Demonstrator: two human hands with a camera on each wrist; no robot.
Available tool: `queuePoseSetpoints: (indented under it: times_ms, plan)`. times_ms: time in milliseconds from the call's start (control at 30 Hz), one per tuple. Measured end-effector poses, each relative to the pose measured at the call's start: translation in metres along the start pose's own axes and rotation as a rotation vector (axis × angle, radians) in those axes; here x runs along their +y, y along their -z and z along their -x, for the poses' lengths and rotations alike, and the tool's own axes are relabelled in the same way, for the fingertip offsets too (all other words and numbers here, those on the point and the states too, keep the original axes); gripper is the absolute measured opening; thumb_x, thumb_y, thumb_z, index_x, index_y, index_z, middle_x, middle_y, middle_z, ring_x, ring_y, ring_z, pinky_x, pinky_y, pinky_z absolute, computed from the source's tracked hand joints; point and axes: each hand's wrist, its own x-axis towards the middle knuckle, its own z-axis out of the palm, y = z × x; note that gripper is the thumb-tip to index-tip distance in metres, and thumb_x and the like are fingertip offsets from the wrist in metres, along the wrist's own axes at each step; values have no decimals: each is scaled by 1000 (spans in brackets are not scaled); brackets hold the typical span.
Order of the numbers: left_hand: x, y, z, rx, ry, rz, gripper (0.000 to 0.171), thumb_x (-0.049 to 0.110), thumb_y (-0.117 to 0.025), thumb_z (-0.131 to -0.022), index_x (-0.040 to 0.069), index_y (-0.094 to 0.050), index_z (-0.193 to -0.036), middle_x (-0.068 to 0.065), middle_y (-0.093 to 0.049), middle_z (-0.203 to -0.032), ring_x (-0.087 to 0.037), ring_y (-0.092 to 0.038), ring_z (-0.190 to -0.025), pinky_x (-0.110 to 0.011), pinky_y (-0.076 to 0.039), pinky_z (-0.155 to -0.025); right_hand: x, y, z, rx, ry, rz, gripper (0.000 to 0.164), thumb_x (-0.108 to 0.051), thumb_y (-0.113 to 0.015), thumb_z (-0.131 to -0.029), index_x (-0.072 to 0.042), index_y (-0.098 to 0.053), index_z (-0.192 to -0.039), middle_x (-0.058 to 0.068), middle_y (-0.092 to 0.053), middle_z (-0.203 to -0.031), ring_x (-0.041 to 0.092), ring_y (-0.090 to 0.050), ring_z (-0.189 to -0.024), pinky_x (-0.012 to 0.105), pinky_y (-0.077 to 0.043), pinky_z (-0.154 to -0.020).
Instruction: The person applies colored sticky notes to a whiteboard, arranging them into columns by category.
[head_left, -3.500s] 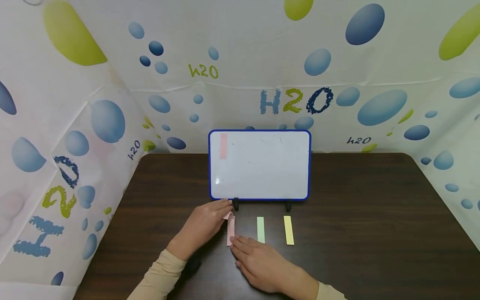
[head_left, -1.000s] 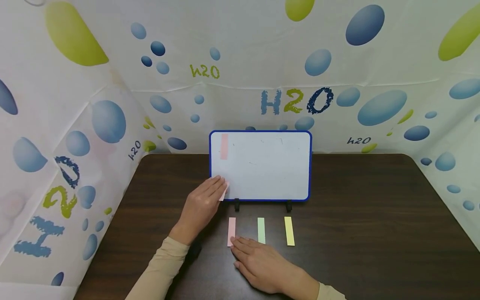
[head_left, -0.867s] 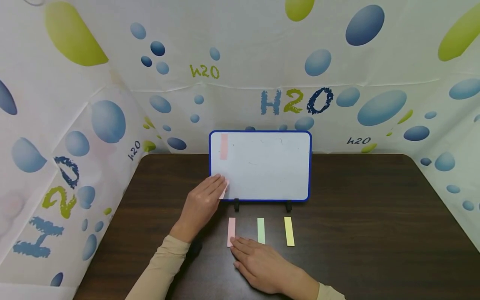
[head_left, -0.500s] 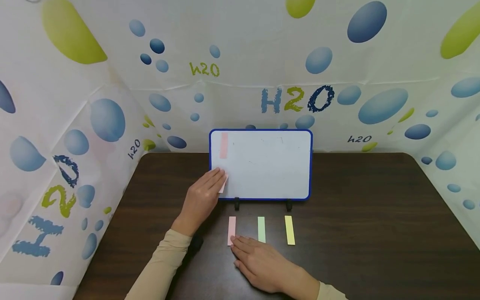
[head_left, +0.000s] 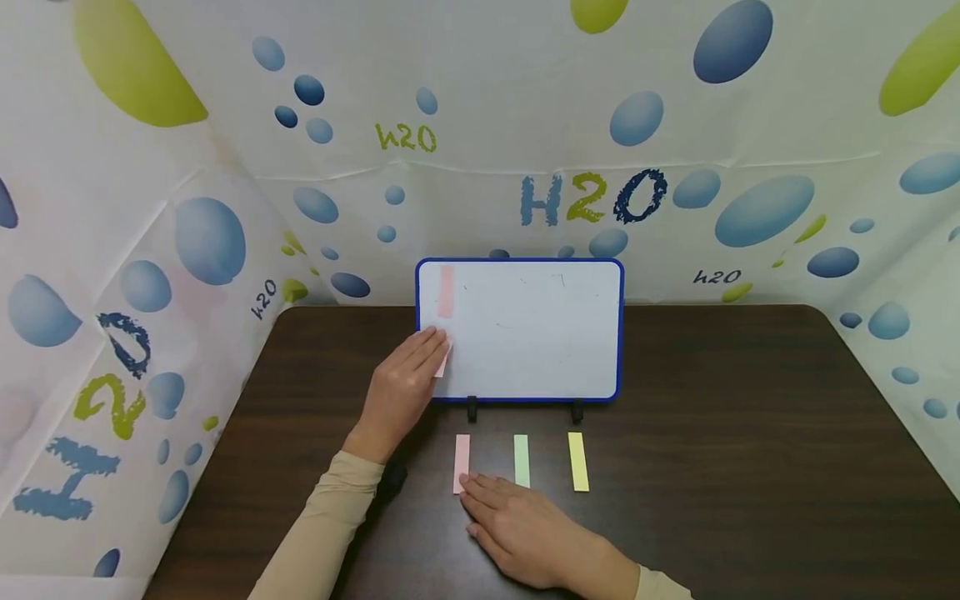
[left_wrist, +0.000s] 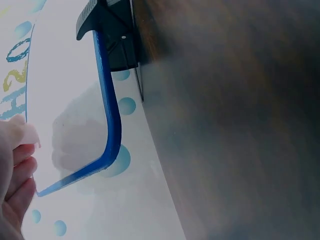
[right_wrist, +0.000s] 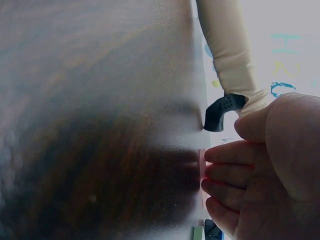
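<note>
Pinching a small pink paper (head_left: pixel 443 364) in the left hand (head_left: pixel 399 390), close to the left side of the white board (head_left: pixel 536 342), below the pink strip (head_left: pixel 446 292) near the top corner. Touching the near end of a pink slip (head_left: pixel 462 454) on the dark surface (head_left: pixel 712 433) with straight fingers of the right hand (head_left: pixel 528 529). To the right, can see a green strip (head_left: pixel 522 458), then a yellow strip (head_left: pixel 578 461).

Held pink slip (head_left: pixel 442 365) seems curled; pink strip (head_left: pixel 462 455) lies flat on table (head_left: pixel 720 433)
</note>
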Motion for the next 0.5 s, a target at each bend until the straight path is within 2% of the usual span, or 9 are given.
queuePoseSetpoints:
  times_ms: [167, 500]
  plan:
    - [0, -1, -4, 27, -1, -32, 46, 0, -82, -83, 1, -71, -127, -14, -71, -129, -29, -68, -122, -42, -54, -105, 0, -1, 0, 18, 12, 26, 50, -35, -31, -112, -8, -52, -149, 7, -49, -157, 19, -46, -147, 33, -43, -119]
    - [-3, -6, -5, 12, 1, -24, 44, -2, -82, -82, 0, -72, -125, -15, -72, -127, -29, -68, -122, -42, -54, -104, 0, -1, 1, 18, 8, 33, 50, -34, -32, -112, -8, -52, -149, 7, -49, -157, 19, -46, -147, 33, -43, -119]
